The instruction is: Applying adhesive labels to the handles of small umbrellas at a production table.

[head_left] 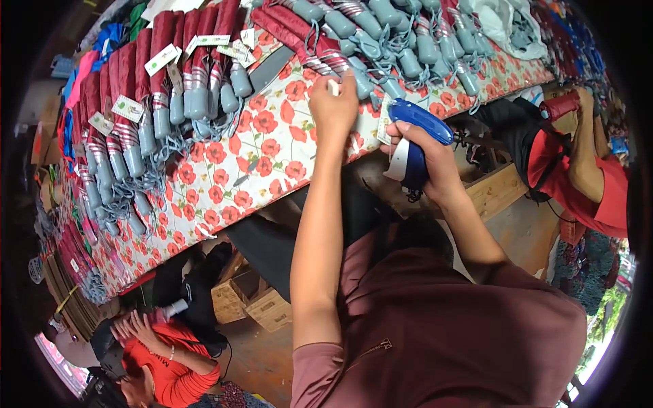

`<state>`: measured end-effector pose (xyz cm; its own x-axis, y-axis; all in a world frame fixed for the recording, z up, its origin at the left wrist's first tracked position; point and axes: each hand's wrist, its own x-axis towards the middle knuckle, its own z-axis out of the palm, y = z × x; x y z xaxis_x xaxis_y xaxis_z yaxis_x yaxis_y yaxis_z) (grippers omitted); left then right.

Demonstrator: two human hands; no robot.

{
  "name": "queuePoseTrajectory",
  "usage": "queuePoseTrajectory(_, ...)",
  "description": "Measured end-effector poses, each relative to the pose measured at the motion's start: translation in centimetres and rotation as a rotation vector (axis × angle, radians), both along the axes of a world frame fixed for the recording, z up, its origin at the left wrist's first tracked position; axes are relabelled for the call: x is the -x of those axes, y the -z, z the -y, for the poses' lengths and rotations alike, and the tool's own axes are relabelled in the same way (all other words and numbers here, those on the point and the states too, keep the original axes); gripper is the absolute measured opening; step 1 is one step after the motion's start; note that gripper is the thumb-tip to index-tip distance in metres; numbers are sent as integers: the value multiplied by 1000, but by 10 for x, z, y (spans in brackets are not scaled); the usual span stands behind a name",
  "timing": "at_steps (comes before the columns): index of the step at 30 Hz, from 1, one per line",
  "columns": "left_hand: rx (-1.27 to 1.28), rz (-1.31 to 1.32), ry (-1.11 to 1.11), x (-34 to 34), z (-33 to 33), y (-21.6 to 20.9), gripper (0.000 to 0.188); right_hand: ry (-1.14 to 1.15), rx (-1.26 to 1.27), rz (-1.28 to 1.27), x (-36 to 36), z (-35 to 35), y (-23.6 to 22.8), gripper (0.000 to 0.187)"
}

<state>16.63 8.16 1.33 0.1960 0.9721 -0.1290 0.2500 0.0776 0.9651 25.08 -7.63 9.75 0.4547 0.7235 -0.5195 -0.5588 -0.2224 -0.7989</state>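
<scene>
My left hand (332, 114) is closed at the striped end of a folded maroon umbrella (299, 42), beside its grey handle (361, 83). A small white bit shows between its fingers. Just to the right, my right hand (433, 160) grips a blue and white tagging gun (423, 122). A printed paper tag (385, 121) stands at the gun's left side, by my fingers. On the left of the table lies a row of similar umbrellas (162, 88), several with white paper tags (128, 107). More umbrellas with grey handles and wrist cords (428, 47) crowd the far side.
A poppy-patterned cloth (265, 153) covers the table. A clear plastic bag (520, 30) holds grey handles at the far right. One co-worker in red (592, 177) holds a maroon umbrella at right; another person in red (180, 357) sits lower left. Wooden boxes (269, 309) stand below the table.
</scene>
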Motion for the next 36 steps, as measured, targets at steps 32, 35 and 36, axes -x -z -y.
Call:
queuePoseTrajectory(32,260,-457,-146,160,144,-29,31,-512,106,36,18,-21,51,25)
queuePoseTrajectory(35,0,-376,-352,151,131,-15,25,-599,164,-41,20,-22,56,25)
queuePoseTrajectory(36,32,-334,-371,145,125,-17,24,-639,189,-75,20,-24,57,25)
